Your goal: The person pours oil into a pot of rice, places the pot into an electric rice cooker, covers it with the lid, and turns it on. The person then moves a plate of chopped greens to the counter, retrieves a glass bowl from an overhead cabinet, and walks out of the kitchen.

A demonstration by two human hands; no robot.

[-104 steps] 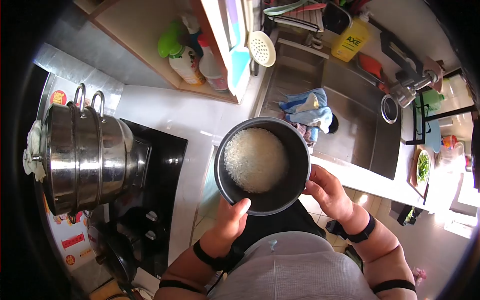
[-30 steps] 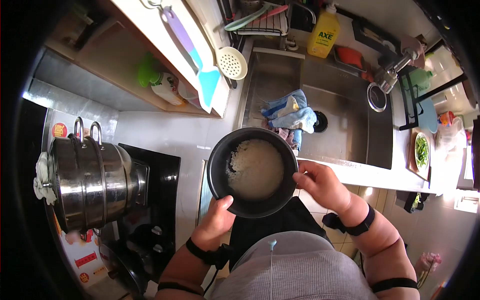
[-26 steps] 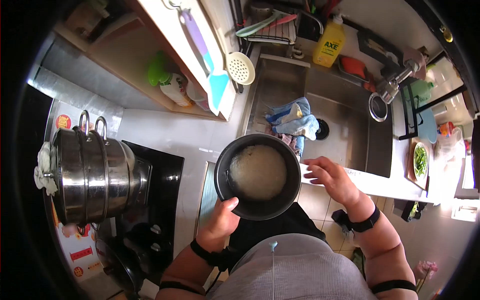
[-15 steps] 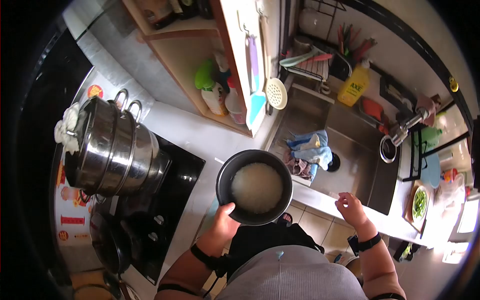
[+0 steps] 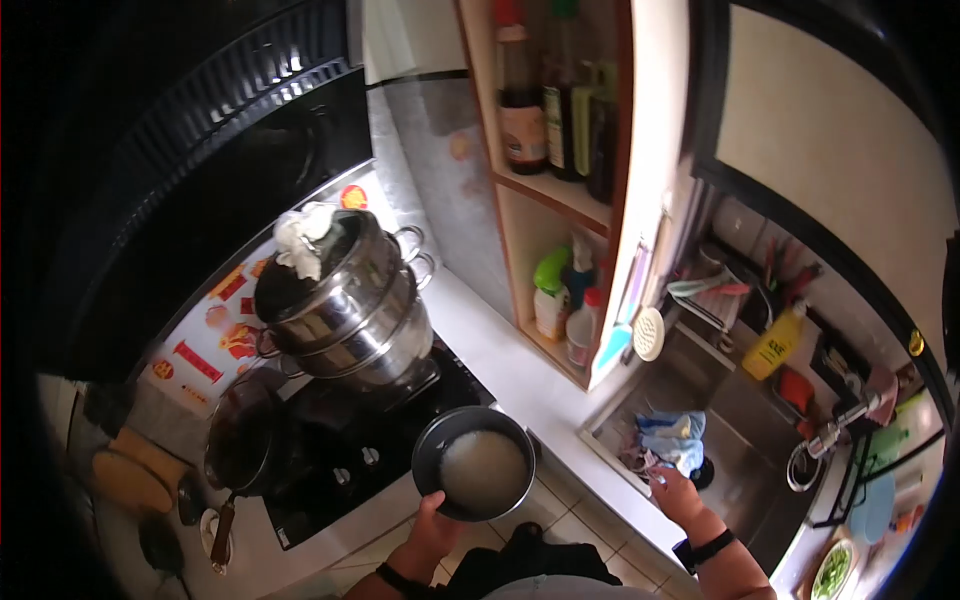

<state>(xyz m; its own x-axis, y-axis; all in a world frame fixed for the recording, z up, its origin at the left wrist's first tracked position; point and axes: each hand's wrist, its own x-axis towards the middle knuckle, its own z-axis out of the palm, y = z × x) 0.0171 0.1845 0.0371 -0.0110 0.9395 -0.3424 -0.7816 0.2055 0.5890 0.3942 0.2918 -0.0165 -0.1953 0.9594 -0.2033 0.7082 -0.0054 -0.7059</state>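
Observation:
My left hand (image 5: 437, 533) grips the near-left rim of a dark rice cooker pot (image 5: 424, 462), thumb over the edge. Inside the pot lies white rice in cloudy water (image 5: 485, 472). The pot is held up in front of my body, between the stove and the sink. At the sink's front edge, my right hand (image 5: 680, 499) has its fingers closed at a pinkish cloth (image 5: 637, 459), seemingly pinching its border. A blue and white cloth (image 5: 675, 440) lies beside it.
A stacked steel steamer (image 5: 350, 315) stands on the black stove (image 5: 320, 500), near a wok (image 5: 240, 440). The metal sink (image 5: 745, 480) is at right, with a yellow detergent bottle (image 5: 775, 342) behind it. An open shelf (image 5: 560, 205) holds bottles. Greens fill a dish (image 5: 832, 570).
My view has swung left toward the stove. My right hand has moved from in front of the sink to the cloths. My left hand still holds the pot, now nearer the stove.

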